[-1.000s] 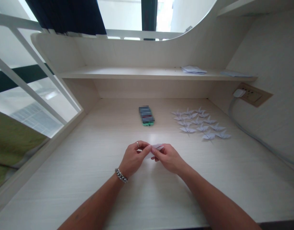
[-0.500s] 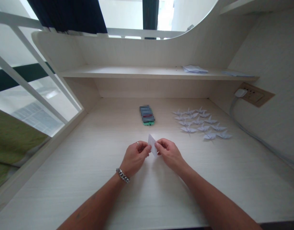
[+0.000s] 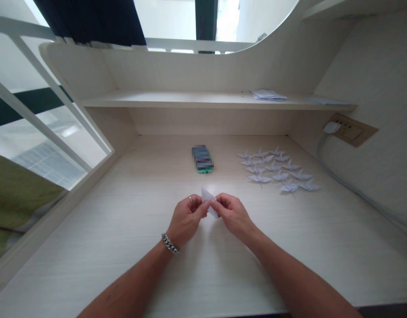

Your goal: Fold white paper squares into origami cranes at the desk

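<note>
A small folded piece of pale paper (image 3: pixel 209 201) stands on edge between my two hands, just above the light wooden desk (image 3: pixel 123 247). My left hand (image 3: pixel 186 218), with a ring and a chain bracelet, pinches the paper's left side. My right hand (image 3: pixel 232 214) pinches its right side, fingers curled in. Both hands are closed on the paper near the middle of the desk.
Several folded paper cranes (image 3: pixel 278 170) lie in rows at the back right. A small dark and green object (image 3: pixel 202 160) sits at the back centre. A stack of paper sheets (image 3: pixel 268 95) rests on the shelf. A cable (image 3: pixel 349 185) runs from a wall socket (image 3: pixel 351 130) on the right.
The paper was lying flatter between my fingertips a second ago; it has since been turned up on edge, and both hands have shifted slightly up and closer together.
</note>
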